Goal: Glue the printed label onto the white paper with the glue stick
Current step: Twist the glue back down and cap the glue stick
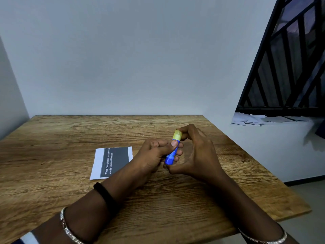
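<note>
A blue glue stick point(171, 155) with a yellow cap point(177, 134) is held tilted above the wooden table point(70, 173). My left hand point(154, 152) grips its blue body, thumb on top. My right hand point(195, 148) curls its fingertips round the yellow cap. To the left lies a white paper point(98, 162) with a dark grey printed label point(114, 161) on it bearing white text. My left forearm hides the paper's lower right corner.
The table meets a grey wall at the back. To the right is a window with black bars point(290, 67); loose papers point(255, 119) lie on its sill. The table's right edge runs diagonally near my right arm.
</note>
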